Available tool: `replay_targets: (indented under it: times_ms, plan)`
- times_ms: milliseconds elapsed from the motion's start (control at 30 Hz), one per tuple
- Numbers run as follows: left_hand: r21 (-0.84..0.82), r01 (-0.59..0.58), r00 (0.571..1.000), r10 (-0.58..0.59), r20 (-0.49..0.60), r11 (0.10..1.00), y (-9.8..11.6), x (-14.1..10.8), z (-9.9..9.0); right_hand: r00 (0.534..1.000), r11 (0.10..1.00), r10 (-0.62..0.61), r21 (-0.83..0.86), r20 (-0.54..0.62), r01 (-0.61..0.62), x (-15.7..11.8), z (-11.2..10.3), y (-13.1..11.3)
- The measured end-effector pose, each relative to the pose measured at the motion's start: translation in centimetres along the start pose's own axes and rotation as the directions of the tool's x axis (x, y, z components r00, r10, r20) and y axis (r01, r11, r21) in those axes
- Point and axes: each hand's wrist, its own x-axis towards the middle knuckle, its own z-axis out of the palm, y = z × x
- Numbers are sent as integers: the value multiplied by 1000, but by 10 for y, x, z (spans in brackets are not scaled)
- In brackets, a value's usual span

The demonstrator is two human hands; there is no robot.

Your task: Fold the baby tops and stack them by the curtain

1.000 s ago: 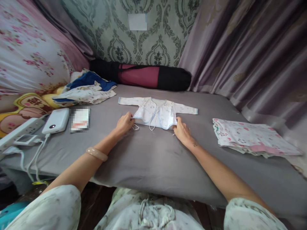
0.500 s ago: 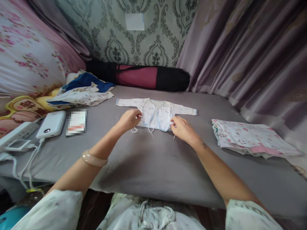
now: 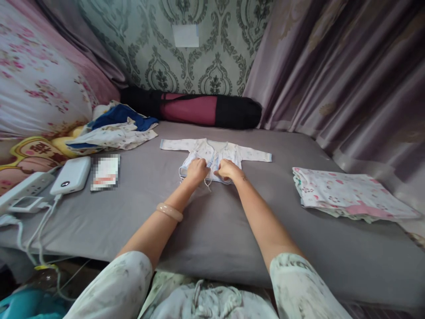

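A small white baby shirt with blue trim and tie strings lies on the grey bed sheet, both sleeves stretched out sideways. My left hand is closed on the front of the shirt, left of its middle. Close beside it, my right hand pinches the other front edge. Loose white strings hang by the hem near my left hand. The cloth under my fingers is partly hidden.
To the right lies a folded patterned cloth. On the left are crumpled clothes, a white power bank, a power strip with cables and a blurred packet. A long black and maroon bag rests against the wall.
Both hands have moved inward from the shirt's sides to its front middle. The right front panel has been drawn toward the centre. The camera view has shifted slightly.
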Motion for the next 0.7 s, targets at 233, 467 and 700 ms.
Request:
replay_targets:
  times_ms: [233, 467, 700]
  plan:
    - [82, 1, 1000, 0, -6, 997, 6, 1, 0, 999, 999, 42, 19, -28, -42, 9, 0, -8]
    - [101, -47, 998, 50, -33, 994, -1, 2, 5, 994, 997, 66, 55, -90, -61, 14, 2, -4]
    - [59, -38, 999, 39, -18, 998, 4, 0, -4, 992, 837, 119, 535, 34, -119, 34, 4, 22]
